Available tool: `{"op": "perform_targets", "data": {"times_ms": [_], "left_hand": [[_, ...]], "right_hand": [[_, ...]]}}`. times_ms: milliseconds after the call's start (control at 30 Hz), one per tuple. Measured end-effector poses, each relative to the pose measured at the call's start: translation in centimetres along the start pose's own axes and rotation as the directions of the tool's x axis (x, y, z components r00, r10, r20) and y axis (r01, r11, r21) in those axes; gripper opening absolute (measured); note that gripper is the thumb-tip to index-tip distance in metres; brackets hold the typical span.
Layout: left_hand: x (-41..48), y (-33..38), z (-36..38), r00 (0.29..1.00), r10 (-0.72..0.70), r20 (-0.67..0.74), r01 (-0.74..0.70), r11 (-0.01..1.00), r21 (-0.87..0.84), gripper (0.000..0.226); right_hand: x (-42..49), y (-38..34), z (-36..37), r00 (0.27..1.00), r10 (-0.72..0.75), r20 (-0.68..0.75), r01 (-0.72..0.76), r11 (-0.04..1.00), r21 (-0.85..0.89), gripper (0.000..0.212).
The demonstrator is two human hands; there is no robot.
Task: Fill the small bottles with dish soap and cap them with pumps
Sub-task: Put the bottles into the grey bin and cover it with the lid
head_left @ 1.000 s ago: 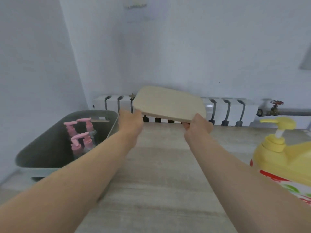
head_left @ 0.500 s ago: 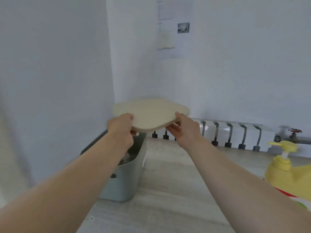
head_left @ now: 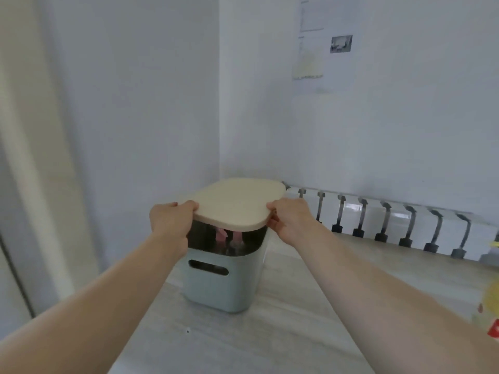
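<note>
A pale green bin (head_left: 216, 290) with a handle slot stands on the table in the wall corner. Over its top I hold a beige flat lid (head_left: 237, 202), with the near edge raised above the rim. My left hand (head_left: 171, 220) grips the lid's near left corner. My right hand (head_left: 290, 218) grips its near right corner. Through the gap under the lid, pink pump heads (head_left: 228, 236) of the small bottles show inside the bin. The yellow dish soap bottle (head_left: 490, 309) is blurred at the right edge.
The pale wooden table (head_left: 243, 344) runs along white walls on the left and at the back. A white radiator (head_left: 378, 214) with dark brackets lines the table's far edge on the right. Papers (head_left: 310, 55) hang on the back wall.
Both hands carried the lid left from the table's middle to above the bin and lowered it. The bottles, plainly visible before, now show only through the gap. My view swung left.
</note>
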State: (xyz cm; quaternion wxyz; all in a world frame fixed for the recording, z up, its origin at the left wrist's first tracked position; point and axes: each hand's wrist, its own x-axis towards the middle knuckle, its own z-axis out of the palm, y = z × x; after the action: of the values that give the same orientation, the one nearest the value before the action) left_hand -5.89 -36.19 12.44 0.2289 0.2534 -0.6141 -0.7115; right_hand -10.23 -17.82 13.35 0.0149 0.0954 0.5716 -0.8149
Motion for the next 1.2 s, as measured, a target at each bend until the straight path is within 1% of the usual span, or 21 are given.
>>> {"op": "perform_targets", "data": {"times_ms": [67,100,167,200,233,267,333,433,500,600,700,733,800,933,1000,1100,1133,1200], "left_hand": [[0.2,-1.3,-0.3,1.000,-0.011,-0.012,0.012,0.999,0.032,0.048],[0.3,-1.9,-0.5,1.000,-0.022,-0.014,0.023,0.998,0.052,0.044],[0.3,-3.0,-0.8,0.999,-0.032,0.010,0.031,0.997,0.065,0.029],[0.2,-3.6,-0.9,0.999,-0.032,0.017,0.031,0.998,0.062,0.021],[0.1,-4.0,-0.9,1.000,-0.024,0.020,0.022,0.998,0.059,0.015],[0.0,-4.3,-0.9,1.000,-0.013,0.018,0.012,0.998,0.057,0.013],[-0.1,-4.5,-0.9,1.000,0.003,0.016,-0.004,0.998,0.057,0.015],[-0.1,-4.9,-0.9,1.000,0.024,0.016,-0.026,0.997,0.072,0.014],[-0.1,-5.2,-0.9,0.999,0.046,0.022,-0.048,0.996,0.080,0.018],[0.0,-5.5,-1.0,0.998,0.061,0.027,-0.063,0.994,0.090,0.021],[0.0,-5.8,-1.2,0.998,0.054,0.033,-0.057,0.992,0.111,0.022],[0.0,-5.9,-1.1,0.998,0.055,0.031,-0.059,0.991,0.117,0.023],[-0.1,-5.9,-1.1,0.998,0.049,0.041,-0.053,0.992,0.110,0.032],[-0.1,-5.8,-1.0,0.998,0.019,0.061,-0.026,0.994,0.108,0.031],[0.2,-5.9,-0.8,0.998,0.022,0.060,-0.029,0.993,0.114,0.034],[0.7,-6.0,-0.5,0.996,0.027,0.085,-0.040,0.988,0.149,0.037],[0.8,-5.9,-0.4,0.996,0.039,0.077,-0.050,0.988,0.148,0.038],[1.0,-5.9,-0.2,0.998,0.051,0.040,-0.057,0.985,0.163,0.039]], "right_hand": [[0.4,0.8,0.1,1.000,0.007,-0.006,-0.007,0.999,-0.051,0.034],[0.5,1.3,0.3,1.000,0.007,-0.014,-0.008,0.995,-0.095,0.029],[0.7,1.9,0.4,0.999,-0.033,-0.030,0.025,0.967,-0.252,0.015],[0.7,2.2,0.5,0.997,-0.069,-0.027,0.055,0.935,-0.349,0.017],[0.7,2.3,0.6,0.994,-0.110,-0.015,0.093,0.898,-0.430,0.024],[0.7,2.5,0.6,0.990,-0.139,-0.001,0.120,0.863,-0.491,0.028],[0.9,2.7,0.5,0.988,-0.155,0.021,0.138,0.801,-0.582,0.028],[1.0,3.1,0.2,0.990,-0.140,0.018,0.118,0.752,-0.648,0.014],[0.9,3.4,0.1,0.992,-0.122,0.026,0.109,0.741,-0.662,0.017],[0.8,3.6,-0.3,0.994,-0.105,0.035,0.104,0.779,-0.618,0.017],[0.4,3.4,-0.7,0.997,-0.064,0.032,0.070,0.807,-0.586,0.007],[0.3,3.5,-0.8,0.998,-0.053,0.031,0.061,0.809,-0.585,0.012],[0.2,3.5,-1.0,0.999,-0.027,0.041,0.046,0.806,-0.590,0.023],[0.2,3.7,-1.5,0.999,-0.014,0.046,0.039,0.815,-0.578,0.030],[0.7,4.1,-1.8,0.998,-0.040,0.039,0.055,0.837,-0.545,0.036],[1.6,4.7,-1.9,0.990,-0.136,0.044,0.137,0.814,-0.564,0.056],[1.9,4.9,-1.9,0.982,-0.180,0.062,0.182,0.790,-0.586,0.058],[2.9,5.3,-1.9,0.966,-0.238,0.105,0.245,0.697,-0.674,0.062]]}}
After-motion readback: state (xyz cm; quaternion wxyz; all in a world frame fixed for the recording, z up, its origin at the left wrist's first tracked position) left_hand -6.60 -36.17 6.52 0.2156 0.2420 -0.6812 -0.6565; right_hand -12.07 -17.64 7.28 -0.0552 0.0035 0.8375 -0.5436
